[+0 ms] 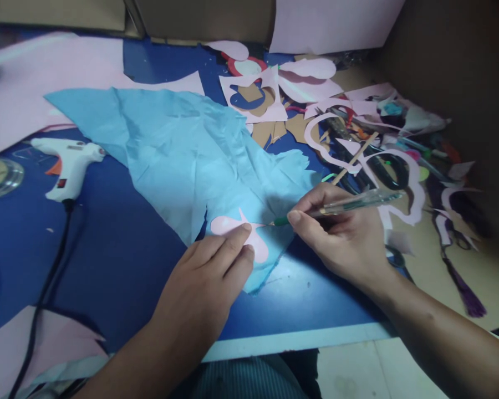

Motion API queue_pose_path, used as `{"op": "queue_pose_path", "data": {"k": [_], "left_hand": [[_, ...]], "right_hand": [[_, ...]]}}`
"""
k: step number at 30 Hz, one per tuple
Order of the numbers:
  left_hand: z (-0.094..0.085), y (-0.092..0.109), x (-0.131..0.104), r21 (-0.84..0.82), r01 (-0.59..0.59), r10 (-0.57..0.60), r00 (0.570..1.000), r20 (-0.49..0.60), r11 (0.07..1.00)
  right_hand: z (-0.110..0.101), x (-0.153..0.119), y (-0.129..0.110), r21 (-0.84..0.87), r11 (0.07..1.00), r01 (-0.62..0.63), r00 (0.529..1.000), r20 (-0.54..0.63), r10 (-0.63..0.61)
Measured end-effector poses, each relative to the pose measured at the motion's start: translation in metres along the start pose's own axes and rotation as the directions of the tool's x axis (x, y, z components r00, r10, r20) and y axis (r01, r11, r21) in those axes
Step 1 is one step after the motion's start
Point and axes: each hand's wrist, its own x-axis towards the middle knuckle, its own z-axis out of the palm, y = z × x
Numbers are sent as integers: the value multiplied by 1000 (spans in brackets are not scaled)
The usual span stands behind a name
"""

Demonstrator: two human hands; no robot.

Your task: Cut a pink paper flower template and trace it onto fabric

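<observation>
A wrinkled light-blue cloth [199, 149] with a frayed edge lies over the dark blue table. On its near end rests a small pink paper cutout [259, 248] with rounded lobes. My left hand [216, 266] lies on the cutout, its fingertips pressing it flat with the fingers stretched out. In my right hand [336, 233] is a pen [355, 202] with a clear barrel and a green grip, pinched between thumb and fingers. The pen's tip touches down at the right edge of the cutout. Part of the cutout is hidden under my left fingers.
A white glue gun [72, 160] with a black cord lies at the left, near a round clear container [2, 176]. Pink paper scraps [311, 88], cut frames and tools crowd the back right. A purple tassel [466, 291] hangs at the far right. Pink sheets [83, 61] lie back left.
</observation>
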Motion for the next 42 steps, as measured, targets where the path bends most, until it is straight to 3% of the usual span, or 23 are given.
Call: {"op": "queue_pose_path", "data": {"k": [15,30,42], "left_hand": [[-1,0,1,2,-5,5,1000,1,1000],[0,1,0,-4,10,-10,1000,-1,1000],[0,2,1,-17,14,-14,1000,-1,1000]], "right_hand": [[0,0,-1,24,999,-29,1000,-9,29],[4,-5,-3,28,999,24,997,70,-26],[5,-4,-4,39,998,46,997,61,-49]]}}
